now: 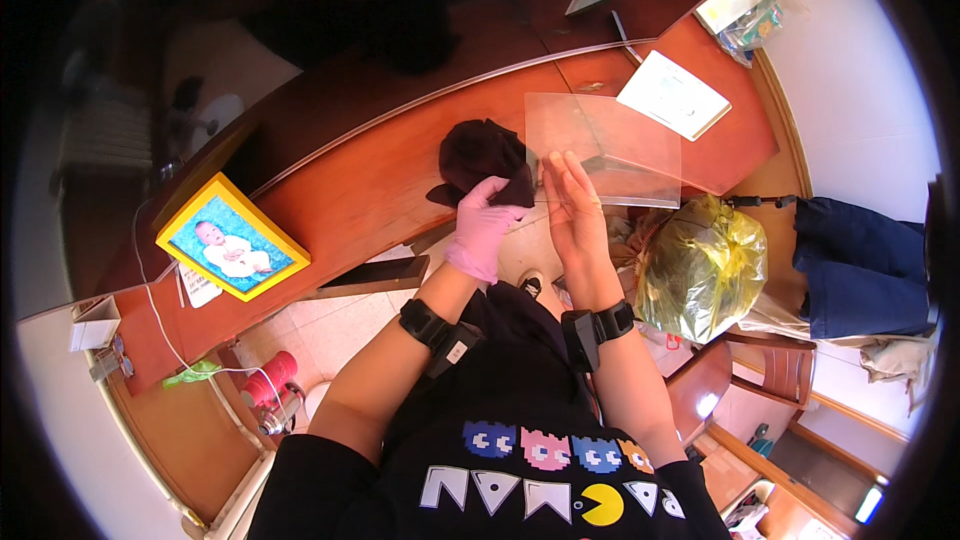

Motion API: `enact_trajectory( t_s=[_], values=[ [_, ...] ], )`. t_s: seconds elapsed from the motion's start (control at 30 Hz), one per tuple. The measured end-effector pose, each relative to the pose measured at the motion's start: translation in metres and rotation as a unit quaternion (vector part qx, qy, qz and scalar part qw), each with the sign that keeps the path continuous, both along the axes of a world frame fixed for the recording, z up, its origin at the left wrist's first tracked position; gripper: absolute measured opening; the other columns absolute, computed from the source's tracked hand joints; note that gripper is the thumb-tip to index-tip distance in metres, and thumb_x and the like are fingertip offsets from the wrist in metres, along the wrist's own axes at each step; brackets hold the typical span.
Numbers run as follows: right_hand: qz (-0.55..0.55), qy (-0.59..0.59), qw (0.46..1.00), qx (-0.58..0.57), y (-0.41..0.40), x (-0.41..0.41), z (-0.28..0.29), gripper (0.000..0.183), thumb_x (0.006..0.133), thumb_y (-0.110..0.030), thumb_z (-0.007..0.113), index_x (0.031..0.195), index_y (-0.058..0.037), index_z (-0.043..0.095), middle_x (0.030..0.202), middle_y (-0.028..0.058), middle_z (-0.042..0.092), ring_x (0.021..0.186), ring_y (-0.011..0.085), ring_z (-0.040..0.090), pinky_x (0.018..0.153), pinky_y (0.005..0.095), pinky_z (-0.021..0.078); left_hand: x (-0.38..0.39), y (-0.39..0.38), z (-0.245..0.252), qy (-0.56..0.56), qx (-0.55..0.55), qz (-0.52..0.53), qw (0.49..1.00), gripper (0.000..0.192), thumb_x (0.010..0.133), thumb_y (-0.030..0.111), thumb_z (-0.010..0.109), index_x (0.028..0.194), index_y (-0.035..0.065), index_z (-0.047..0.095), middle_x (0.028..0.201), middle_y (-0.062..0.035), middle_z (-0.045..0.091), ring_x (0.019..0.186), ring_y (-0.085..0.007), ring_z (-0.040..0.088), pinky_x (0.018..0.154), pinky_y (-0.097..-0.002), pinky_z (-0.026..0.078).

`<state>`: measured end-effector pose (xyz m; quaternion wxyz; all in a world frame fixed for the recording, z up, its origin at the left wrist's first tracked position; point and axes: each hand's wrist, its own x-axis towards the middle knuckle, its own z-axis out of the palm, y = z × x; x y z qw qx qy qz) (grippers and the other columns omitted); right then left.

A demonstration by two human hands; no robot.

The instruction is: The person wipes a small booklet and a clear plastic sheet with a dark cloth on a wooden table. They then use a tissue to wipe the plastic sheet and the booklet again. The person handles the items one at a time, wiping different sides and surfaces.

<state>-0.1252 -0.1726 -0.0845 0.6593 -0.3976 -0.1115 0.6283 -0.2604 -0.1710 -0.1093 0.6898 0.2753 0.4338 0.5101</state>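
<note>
My left hand (486,229) wears a pink glove and grips a bunched dark cloth (480,157). In my bare right hand (576,217) is a clear flat pane (637,157), held at its near left part; whether it is glass or plastic I cannot tell. The cloth lies close to the pane's left edge. Both are over the front of a reddish-brown wooden cabinet top (390,180). Beyond the pane, a white-backed rectangular panel (675,95) rests on the wood.
A large glossy dark screen (360,30) stands along the back. To the left is a yellow photo frame (232,236) near a white cable (154,307). A filled yellow plastic bag (701,270) sits at the right, beside dark blue fabric (859,266). Pink tumbler (274,375) stands lower left.
</note>
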Motion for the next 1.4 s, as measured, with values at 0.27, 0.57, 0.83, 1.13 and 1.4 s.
enact_trajectory(
  t_s=[0.27, 0.57, 0.83, 1.13, 1.4],
  values=[
    [0.008, -0.016, 0.999, -0.044, -0.008, -0.019, 0.003, 0.044, 0.092, -0.003, 0.057, 0.134, 0.005, 0.045, 0.131, 0.0172, 0.056, 0.124, 0.0237, 0.052, 0.108, 0.0329, 0.04, 0.008, 0.018, -0.004, -0.017, -0.072, 0.137, 0.988, 0.046, 0.07, -0.007, 0.07, 0.114, -0.0036, 0.057, 0.102, -0.0091, 0.062, 0.09, -0.0158, 0.059, 0.079, -0.0278, 0.05],
    [-0.093, 0.166, 0.978, -0.081, 0.009, -0.006, 0.006, 0.041, 0.094, 0.0, 0.053, 0.133, 0.0082, 0.041, 0.135, 0.0211, 0.049, 0.128, 0.0284, 0.047, 0.113, 0.0354, 0.0377, -0.02, 0.035, 0.01, -0.104, -0.073, 0.129, 0.983, 0.056, 0.073, -0.005, 0.072, 0.125, -0.0033, 0.051, 0.094, -0.0053, 0.064, 0.079, -0.0128, 0.062, 0.07, -0.0247, 0.052],
    [-0.038, 0.239, 0.968, -0.067, 0.018, -0.007, -0.015, 0.025, 0.095, -0.005, 0.056, 0.117, 0.0053, 0.053, 0.115, 0.0142, 0.063, 0.109, 0.0226, 0.06, 0.103, 0.0311, 0.047, 0.014, 0.007, 0.006, 0.152, 0.251, 0.113, 0.949, 0.035, 0.072, -0.012, 0.07, 0.104, 0.0007, 0.065, 0.107, -0.0037, 0.058, 0.093, -0.014, 0.061, 0.079, -0.0251, 0.051],
    [-0.158, 0.233, 0.941, -0.186, 0.032, -0.01, -0.003, 0.022, 0.096, -0.002, 0.05, 0.112, 0.0119, 0.053, 0.115, 0.0226, 0.061, 0.113, 0.0334, 0.058, 0.1, 0.0385, 0.0507, -0.012, 0.033, 0.002, -0.081, -0.018, 0.08, 0.993, 0.027, 0.072, -0.005, 0.07, 0.098, -0.0002, 0.069, 0.096, -0.0023, 0.065, 0.086, -0.0117, 0.06, 0.077, -0.0241, 0.049],
    [-0.114, 0.201, 0.953, -0.194, 0.037, -0.012, 0.001, 0.018, 0.096, -0.005, 0.052, 0.11, 0.0062, 0.056, 0.112, 0.0178, 0.062, 0.106, 0.0277, 0.06, 0.098, 0.0343, 0.0499, -0.006, 0.024, 0.017, 0.202, 0.281, 0.04, 0.937, 0.024, 0.073, -0.004, 0.071, 0.097, 0.0006, 0.069, 0.117, -0.0061, 0.057, 0.095, -0.0196, 0.061, 0.086, -0.0281, 0.049]
  ],
)
